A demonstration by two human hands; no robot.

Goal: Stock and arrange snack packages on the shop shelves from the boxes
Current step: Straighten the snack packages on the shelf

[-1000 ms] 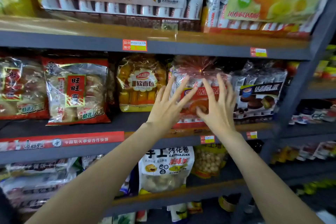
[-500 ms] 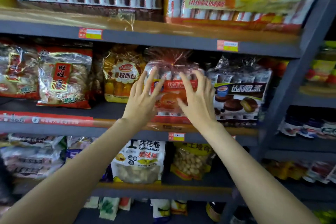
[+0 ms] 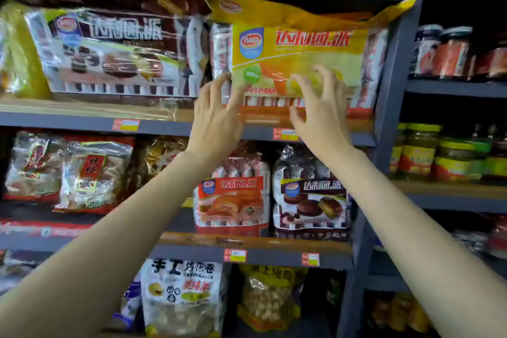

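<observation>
Big yellow pie pack (image 3: pixel 301 49), glossy film, red "达利园·派" print, sits upper centre on the grey shelf (image 3: pixel 153 127). Left hand (image 3: pixel 216 121) and right hand (image 3: pixel 321 115) both spread, fingertips at its lower front; contact unclear. Brown chocolate pack (image 3: pixel 115 52) just left.

Yellow-orange pie pack (image 3: pixel 301 44) — brown-and-white pack (image 3: pixel 115 49) beside it.

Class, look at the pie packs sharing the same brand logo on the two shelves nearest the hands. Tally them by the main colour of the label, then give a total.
Yellow label: 1, the large yellow pack on the upper shelf, with both hands at its front.
Brown label: 2, the large brown pack and the small brown pack.
Red label: 1, the small red pack.
Total: 4
</observation>
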